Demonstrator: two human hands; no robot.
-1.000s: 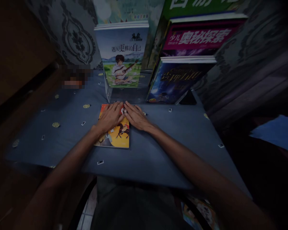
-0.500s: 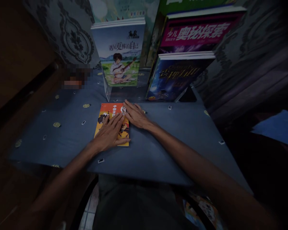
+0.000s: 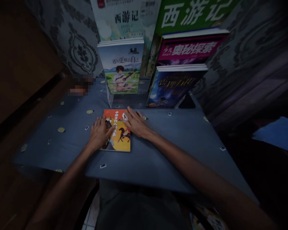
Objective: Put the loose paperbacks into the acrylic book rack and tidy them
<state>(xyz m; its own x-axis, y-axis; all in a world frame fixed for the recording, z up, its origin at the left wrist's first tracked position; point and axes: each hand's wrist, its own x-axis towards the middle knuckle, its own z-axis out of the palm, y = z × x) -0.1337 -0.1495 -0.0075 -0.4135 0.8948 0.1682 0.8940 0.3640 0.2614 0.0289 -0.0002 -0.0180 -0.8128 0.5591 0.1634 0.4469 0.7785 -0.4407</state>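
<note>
At a book's (image 3: 120,138) edges, left fingers (image 3: 98,122) and right fingers (image 3: 132,114).

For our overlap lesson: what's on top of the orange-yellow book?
The left hand lies over the book's left edge, the right hand its upper right edge. Most of the title and a dark horse show; what the hands hide cannot be seen.

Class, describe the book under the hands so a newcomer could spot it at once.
Find the blue-grey cloth-covered table with books displayed upright at its back. In front of them, a paperback lies partly under the left hand and the right hand. Unlike the upright books, it lies flat, its orange-and-yellow cover showing a dark horse.
</note>
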